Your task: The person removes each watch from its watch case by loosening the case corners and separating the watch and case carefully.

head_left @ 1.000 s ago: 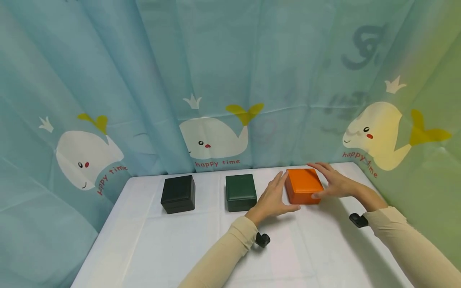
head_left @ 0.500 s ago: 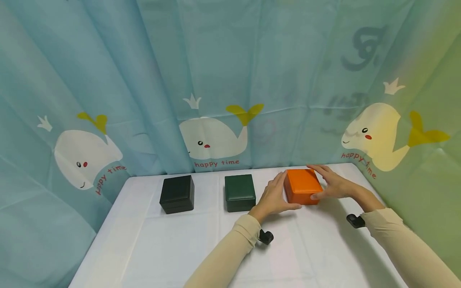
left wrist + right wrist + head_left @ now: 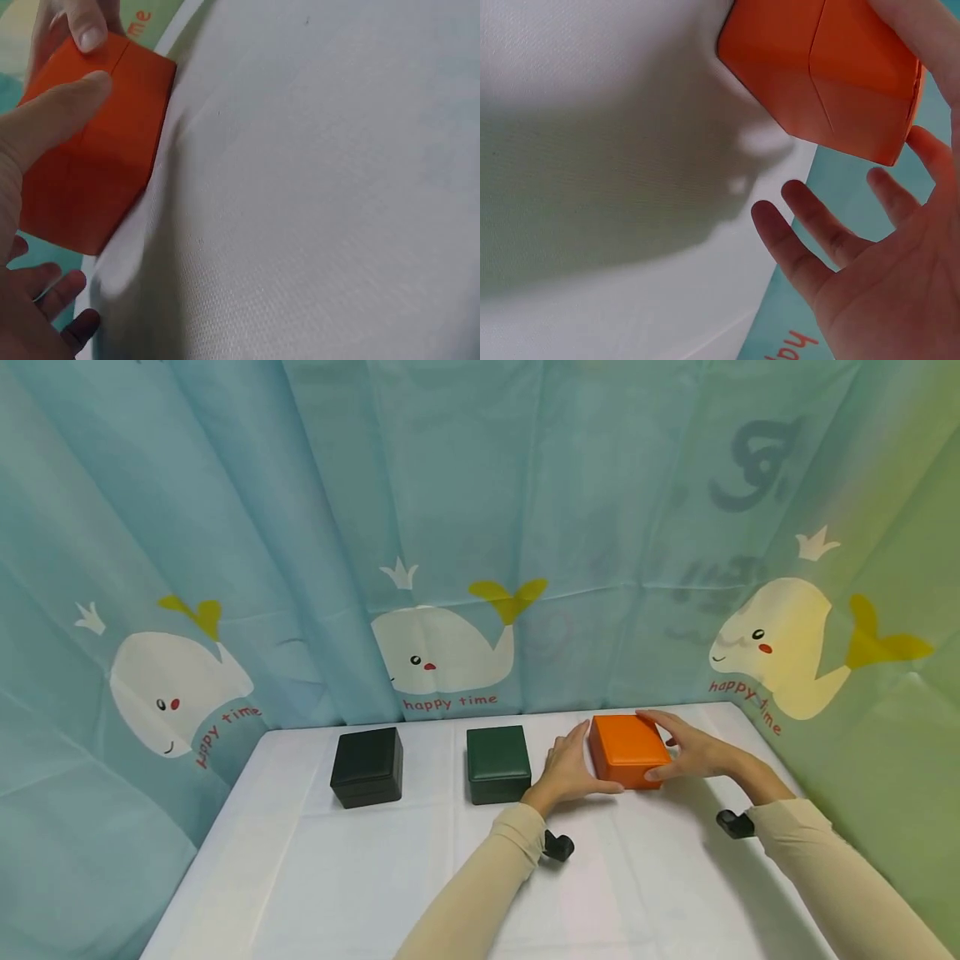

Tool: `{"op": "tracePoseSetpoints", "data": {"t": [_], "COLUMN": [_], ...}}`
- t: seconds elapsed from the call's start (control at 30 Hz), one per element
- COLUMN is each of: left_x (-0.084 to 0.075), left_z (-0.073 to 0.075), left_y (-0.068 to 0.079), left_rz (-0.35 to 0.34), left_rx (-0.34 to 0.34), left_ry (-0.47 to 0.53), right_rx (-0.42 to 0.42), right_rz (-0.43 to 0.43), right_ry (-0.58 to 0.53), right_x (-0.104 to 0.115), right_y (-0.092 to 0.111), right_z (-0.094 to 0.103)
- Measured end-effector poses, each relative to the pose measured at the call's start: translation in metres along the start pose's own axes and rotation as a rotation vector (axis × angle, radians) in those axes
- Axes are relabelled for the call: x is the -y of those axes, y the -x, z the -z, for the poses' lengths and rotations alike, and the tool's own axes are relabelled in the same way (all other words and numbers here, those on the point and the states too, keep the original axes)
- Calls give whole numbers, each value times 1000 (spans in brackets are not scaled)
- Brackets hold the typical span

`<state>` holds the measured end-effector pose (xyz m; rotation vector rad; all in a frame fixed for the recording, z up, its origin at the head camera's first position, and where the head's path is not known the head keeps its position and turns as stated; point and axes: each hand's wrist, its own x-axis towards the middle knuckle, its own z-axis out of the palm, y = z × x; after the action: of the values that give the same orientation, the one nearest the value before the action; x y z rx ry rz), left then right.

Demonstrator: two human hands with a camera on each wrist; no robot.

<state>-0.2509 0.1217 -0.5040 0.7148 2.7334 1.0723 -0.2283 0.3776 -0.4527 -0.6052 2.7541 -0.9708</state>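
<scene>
Orange box point(image 3: 627, 749) sitting at the far right of the white table point(image 3: 360, 877), bracketed by left hand point(image 3: 567, 770) and right hand point(image 3: 693, 749), thumbs on the front. Left wrist view: gripping it, thumb point(image 3: 52, 120) pressing the seam. Right wrist view: holding it, fingers point(image 3: 810, 244) splaying beyond.

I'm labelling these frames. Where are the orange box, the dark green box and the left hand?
orange box point(image 3: 627, 748): head view, on its top face.
dark green box point(image 3: 497, 752): head view, on its lid.
left hand point(image 3: 564, 772): head view, on the back of the hand.
</scene>
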Motion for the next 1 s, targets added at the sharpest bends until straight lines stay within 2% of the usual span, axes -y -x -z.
{"op": "tracePoseSetpoints", "data": {"t": [0.27,0.5,0.73,1.0], "left_x": [8,9,10,10], "left_z": [-5,-9,-9,-12], "left_y": [-7,-14,-15,-17], "left_rz": [54,42,36,64], "left_rx": [39,51,47,36], "left_ry": [-1,-20,-35,-26], "right_rx": [30,60,79,47], "right_rz": [-34,-76,-133,-112], "right_ry": [-51,-97,-137,-150], "right_x": [-6,-4,-2,-8], "right_y": [2,3,2,3], "right_z": [-1,3,4,2]}}
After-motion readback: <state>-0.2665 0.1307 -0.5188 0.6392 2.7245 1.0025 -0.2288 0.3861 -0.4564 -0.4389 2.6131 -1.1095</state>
